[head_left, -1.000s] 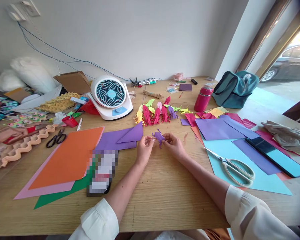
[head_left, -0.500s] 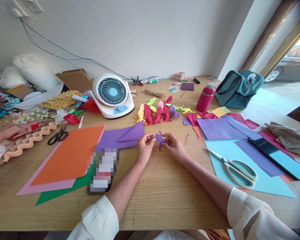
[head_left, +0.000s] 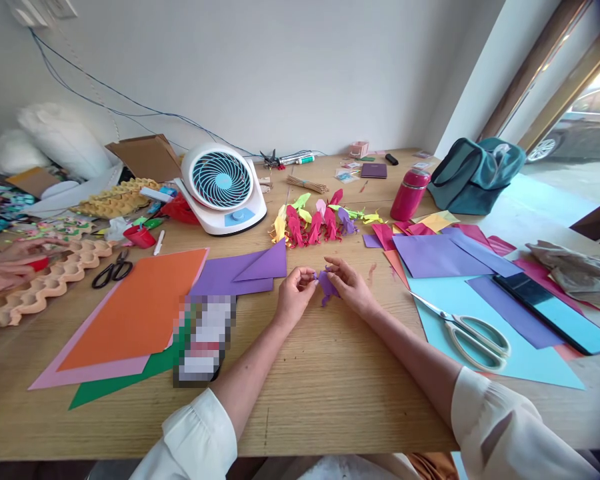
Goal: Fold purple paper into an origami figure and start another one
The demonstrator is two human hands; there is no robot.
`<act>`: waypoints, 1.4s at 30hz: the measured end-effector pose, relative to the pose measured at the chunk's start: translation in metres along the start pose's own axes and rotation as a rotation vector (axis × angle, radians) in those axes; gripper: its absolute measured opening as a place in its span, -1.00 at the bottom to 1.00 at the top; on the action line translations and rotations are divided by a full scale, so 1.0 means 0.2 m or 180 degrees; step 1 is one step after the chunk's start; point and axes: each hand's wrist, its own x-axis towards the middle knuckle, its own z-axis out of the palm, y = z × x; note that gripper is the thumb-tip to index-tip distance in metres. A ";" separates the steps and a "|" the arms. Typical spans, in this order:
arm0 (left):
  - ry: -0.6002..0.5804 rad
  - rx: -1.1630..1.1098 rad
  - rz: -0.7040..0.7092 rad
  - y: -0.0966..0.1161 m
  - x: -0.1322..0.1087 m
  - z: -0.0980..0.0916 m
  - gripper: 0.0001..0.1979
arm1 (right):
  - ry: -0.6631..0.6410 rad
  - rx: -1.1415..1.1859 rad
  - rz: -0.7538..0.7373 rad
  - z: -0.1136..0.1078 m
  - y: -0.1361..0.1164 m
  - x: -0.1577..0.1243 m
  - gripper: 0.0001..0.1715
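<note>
My left hand (head_left: 293, 294) and my right hand (head_left: 349, 285) meet over the middle of the wooden table (head_left: 310, 393). Between their fingertips they pinch a small folded purple paper figure (head_left: 326, 284), held just above the wood. A folded purple sheet (head_left: 240, 273) lies to the left of my left hand. Beyond my hands stands a row of small folded paper figures (head_left: 315, 223) in red, yellow, green and purple.
Orange, pink and green sheets (head_left: 130, 313) lie at left beside black scissors (head_left: 113, 270). White-handled scissors (head_left: 473, 330) rest on blue paper at right, among purple sheets (head_left: 437, 257). A desk fan (head_left: 223, 190), a red bottle (head_left: 406, 195) and a teal bag (head_left: 473, 175) stand behind. Another person's hand (head_left: 5, 273) is at far left.
Both hands have closed in tighter on the purple figure and lowered it a little. The other person's hand at far left has shifted on the wavy cardboard.
</note>
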 end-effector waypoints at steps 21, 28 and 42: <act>-0.0224 -0.0278 -0.0043 0.01 0.00 0.01 -0.84 | 0.0215 0.0186 0.0157 -0.01 0.00 0.02 -0.63; -0.0215 -0.0230 -0.0060 0.00 0.00 0.01 -0.87 | 0.0282 0.0151 0.0159 0.00 0.01 0.02 -0.64; -0.0152 -0.0213 -0.0491 0.04 0.02 0.01 -0.93 | 0.0470 -0.0335 0.0164 0.00 0.01 0.02 -0.62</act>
